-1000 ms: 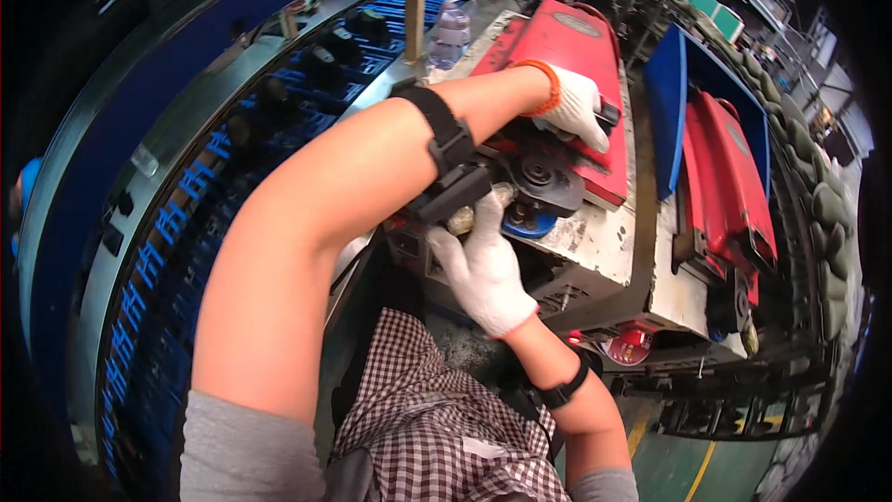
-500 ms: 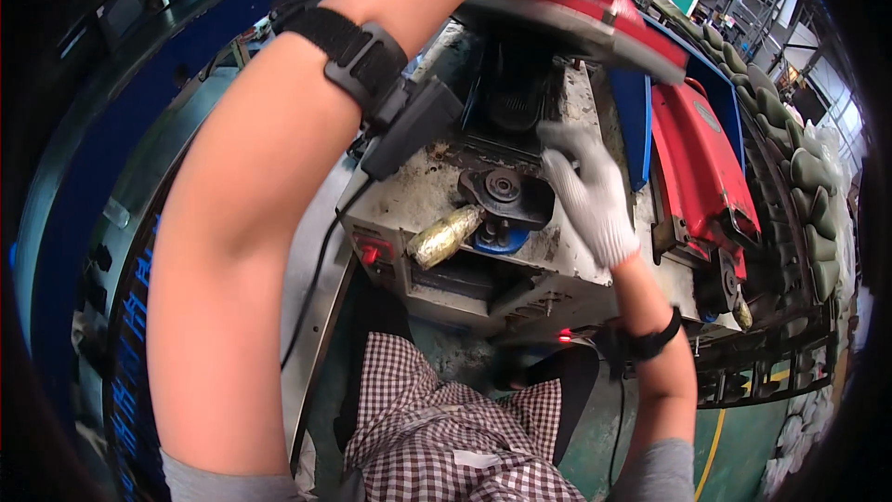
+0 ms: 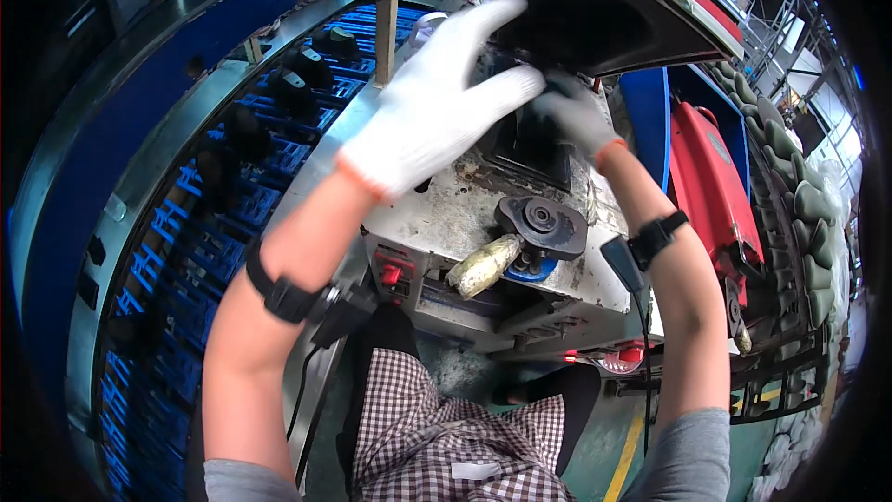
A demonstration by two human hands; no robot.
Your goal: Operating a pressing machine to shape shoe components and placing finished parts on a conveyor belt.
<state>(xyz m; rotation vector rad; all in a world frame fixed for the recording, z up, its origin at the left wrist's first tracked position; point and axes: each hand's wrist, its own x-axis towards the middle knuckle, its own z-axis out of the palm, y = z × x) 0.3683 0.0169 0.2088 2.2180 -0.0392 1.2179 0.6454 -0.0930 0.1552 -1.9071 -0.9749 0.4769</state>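
My left hand (image 3: 455,98), in a white knitted glove with an orange cuff, hovers over the left side of a worn cream metal machine (image 3: 437,218), fingers spread and holding nothing. The machine's hinged lid (image 3: 595,9) stands raised, its dark underside showing. Below it, my gloved right hand (image 3: 578,119) reaches to a black part (image 3: 531,144) in the machine's bed. Blur and shadow hide its fingertips, so I cannot tell whether they grip anything. Nearer me, a dark metal cam (image 3: 544,225) carries a lever handle (image 3: 483,267) wrapped in shiny yellowish material.
A red switch (image 3: 390,273) sits on the machine's front. To the left runs a conveyor with blue slats (image 3: 158,242), bearing several dark objects. On the right are a blue panel (image 3: 646,121), a second red machine (image 3: 711,172) and a rack of grey-green moulded pieces (image 3: 808,172).
The red-topped lid has swung up. My left hand has let go of it and come back toward me. My right hand has moved farther in, from beside the cam to the bed.
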